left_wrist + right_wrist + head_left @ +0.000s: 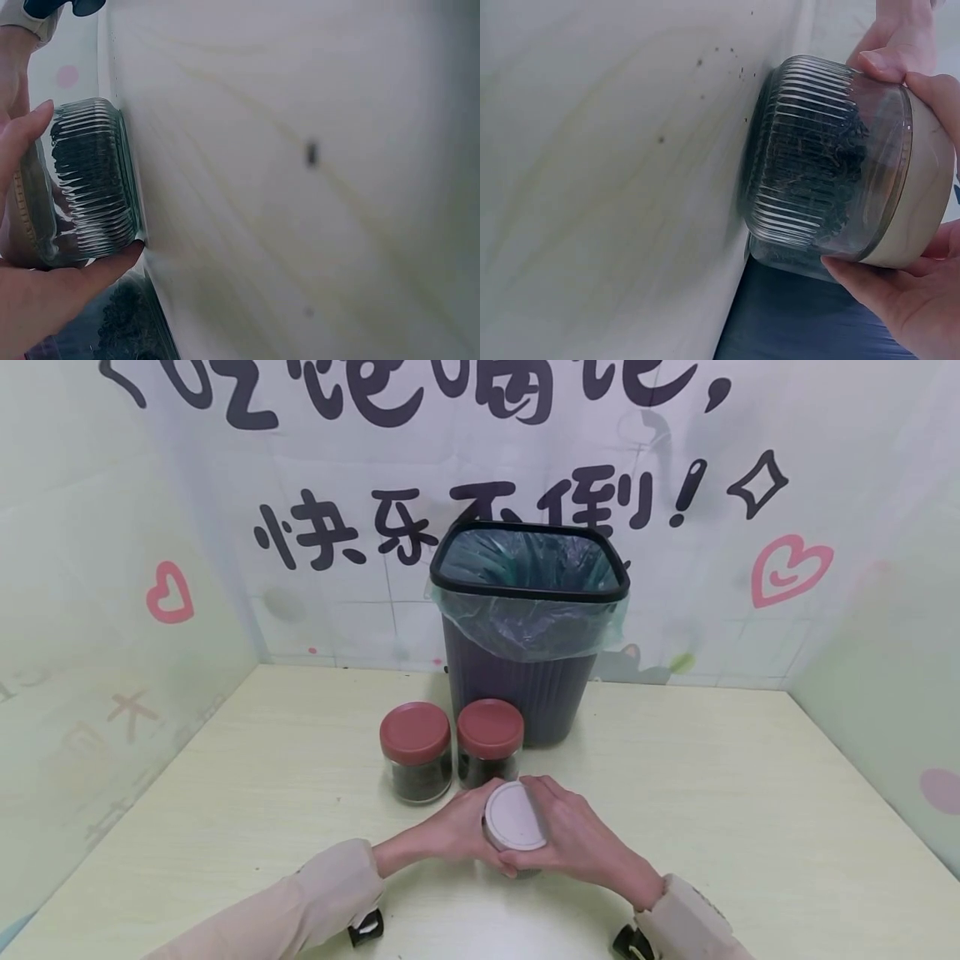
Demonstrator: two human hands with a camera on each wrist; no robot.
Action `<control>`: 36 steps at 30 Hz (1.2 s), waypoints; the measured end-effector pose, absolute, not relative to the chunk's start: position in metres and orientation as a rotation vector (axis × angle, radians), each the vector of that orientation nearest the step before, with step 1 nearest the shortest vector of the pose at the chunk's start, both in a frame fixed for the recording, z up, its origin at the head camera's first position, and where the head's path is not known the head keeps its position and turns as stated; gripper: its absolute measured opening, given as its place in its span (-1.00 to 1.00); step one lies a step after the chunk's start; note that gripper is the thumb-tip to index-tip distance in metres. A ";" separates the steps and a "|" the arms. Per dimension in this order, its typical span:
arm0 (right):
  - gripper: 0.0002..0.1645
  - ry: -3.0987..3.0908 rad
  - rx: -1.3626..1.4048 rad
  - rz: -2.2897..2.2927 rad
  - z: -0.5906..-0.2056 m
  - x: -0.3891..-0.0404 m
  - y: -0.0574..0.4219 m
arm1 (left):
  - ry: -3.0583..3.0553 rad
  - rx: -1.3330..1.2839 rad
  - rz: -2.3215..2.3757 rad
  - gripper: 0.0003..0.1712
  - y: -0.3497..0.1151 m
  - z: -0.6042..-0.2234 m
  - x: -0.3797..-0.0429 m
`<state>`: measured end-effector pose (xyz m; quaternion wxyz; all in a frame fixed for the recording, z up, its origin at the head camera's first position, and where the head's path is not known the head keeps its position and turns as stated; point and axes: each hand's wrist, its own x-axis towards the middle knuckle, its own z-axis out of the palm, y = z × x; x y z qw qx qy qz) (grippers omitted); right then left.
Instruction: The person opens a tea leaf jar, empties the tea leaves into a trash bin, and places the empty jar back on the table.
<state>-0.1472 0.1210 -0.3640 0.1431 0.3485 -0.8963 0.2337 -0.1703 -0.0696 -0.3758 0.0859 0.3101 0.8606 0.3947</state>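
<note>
A ribbed glass jar (810,150) with a cream-white lid (513,817) stands upright on the table in front of me. Dark, loose, leaf-like pieces (847,157) fill its lower part. My left hand (463,827) grips the glass body from the left, thumb and fingers spread around it in the left wrist view. From the other side my right hand (581,837) holds the lid, its fingers curled over the rim. Both thumbs meet at the jar's near side. Just behind stand two jars with red lids, a left one (416,732) and a right one (491,728).
A dark bin (517,693) with a green-tinted plastic liner (525,631) stands at the back, right behind the red-lidded jars. Printed cloth walls (330,610) enclose the pale table (712,777) on the left, right and back. Small dark specks (700,62) lie near the jar.
</note>
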 end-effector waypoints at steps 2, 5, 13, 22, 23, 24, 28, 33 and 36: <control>-0.09 -2.570 1.020 0.664 -0.365 -0.148 0.121 | 2.566 0.930 1.174 -0.06 -0.069 -0.375 -0.170; -0.10 -2.557 1.038 0.653 -0.366 -0.150 0.122 | 2.566 0.930 1.173 -0.07 -0.069 -0.375 -0.170; -0.14 -2.579 1.090 0.685 -0.365 -0.152 0.125 | 2.544 0.925 1.176 -0.09 -0.070 -0.376 -0.171; -0.05 -2.693 1.206 0.774 -0.356 -0.155 0.127 | 2.481 0.927 1.194 -0.12 -0.070 -0.375 -0.173; -0.03 -2.703 1.220 0.775 -0.355 -0.155 0.128 | 2.474 0.931 1.196 -0.12 -0.070 -0.375 -0.173; -0.02 -2.710 1.229 0.770 -0.355 -0.154 0.128 | 2.469 0.933 1.196 -0.11 -0.070 -0.375 -0.173; 0.04 -2.739 1.193 0.747 -0.354 -0.152 0.128 | 2.450 0.920 1.193 -0.09 -0.069 -0.375 -0.173; 0.23 -2.673 1.008 0.643 -0.360 -0.147 0.123 | 2.452 0.891 1.199 -0.05 -0.068 -0.374 -0.172; 0.25 -2.573 0.956 0.531 -0.364 -0.146 0.121 | 2.460 0.901 1.197 -0.02 -0.068 -0.374 -0.172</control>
